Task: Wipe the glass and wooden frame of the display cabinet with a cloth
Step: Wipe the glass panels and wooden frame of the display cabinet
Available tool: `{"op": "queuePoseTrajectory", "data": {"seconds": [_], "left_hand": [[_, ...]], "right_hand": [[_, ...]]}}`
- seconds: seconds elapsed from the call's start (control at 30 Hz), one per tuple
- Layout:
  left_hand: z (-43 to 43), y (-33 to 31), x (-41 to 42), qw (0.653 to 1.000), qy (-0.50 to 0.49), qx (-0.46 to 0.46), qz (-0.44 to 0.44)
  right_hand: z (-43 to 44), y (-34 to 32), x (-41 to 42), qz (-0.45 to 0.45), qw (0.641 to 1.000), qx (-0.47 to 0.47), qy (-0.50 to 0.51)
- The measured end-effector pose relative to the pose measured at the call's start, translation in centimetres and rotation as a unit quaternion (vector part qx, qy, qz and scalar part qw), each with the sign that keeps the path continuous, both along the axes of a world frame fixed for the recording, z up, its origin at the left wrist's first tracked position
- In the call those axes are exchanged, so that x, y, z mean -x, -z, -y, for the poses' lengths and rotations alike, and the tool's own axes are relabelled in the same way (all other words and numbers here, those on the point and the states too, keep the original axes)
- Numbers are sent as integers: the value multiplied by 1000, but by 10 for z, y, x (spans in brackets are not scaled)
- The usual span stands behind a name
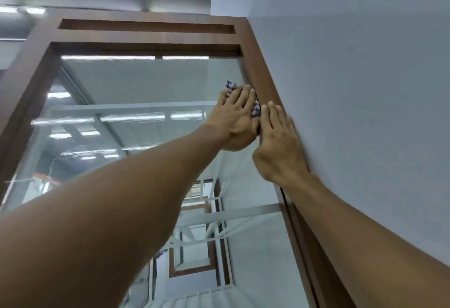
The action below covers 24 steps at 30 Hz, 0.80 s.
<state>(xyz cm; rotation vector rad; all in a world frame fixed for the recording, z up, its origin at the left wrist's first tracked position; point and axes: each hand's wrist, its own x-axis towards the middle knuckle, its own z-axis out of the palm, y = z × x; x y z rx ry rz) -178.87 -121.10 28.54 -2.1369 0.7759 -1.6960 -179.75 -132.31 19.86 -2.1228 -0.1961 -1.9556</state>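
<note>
The display cabinet (151, 39) loomed overhead, its glass (136, 83) rigid but breakable, so light pressure seemed wise. The right hand (280, 142) lay flat on the wooden frame (261, 64), fingers together. The left hand (237, 115), fingers straight and slightly spread, pressed the soft cloth (256, 110) to the pane's upper right edge — best kept bunched under the palm.

The cabinet's frame (258, 64) looks like smooth brown wood with a slight sheen, its glass (136, 122) is glossy and reflective, the checked cloth (256, 109) soft fabric, the wall (353, 76) matt.
</note>
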Motion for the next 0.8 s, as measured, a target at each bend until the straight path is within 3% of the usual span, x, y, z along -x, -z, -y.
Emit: {"op": "queuePoseTrajectory", "data": {"seconds": [0.13, 0.23, 0.37, 0.57, 0.8], "left_hand": [[-33, 6, 3, 996, -19, -82, 16], [-33, 2, 6, 1000, -23, -7, 19], [-55, 24, 1, 1000, 6, 10, 9], [-165, 22, 4, 997, -18, 65, 27], [-243, 25, 13, 988, -48, 142, 26]], "right_hand": [[1, 10, -1, -12, 1000, 11, 18], [-5, 10, -6, -2, 997, 31, 72], [-19, 8, -9, 5, 987, 111, 112], [-98, -17, -7, -39, 990, 132, 7], [-196, -55, -10, -15, 994, 112, 0]]}}
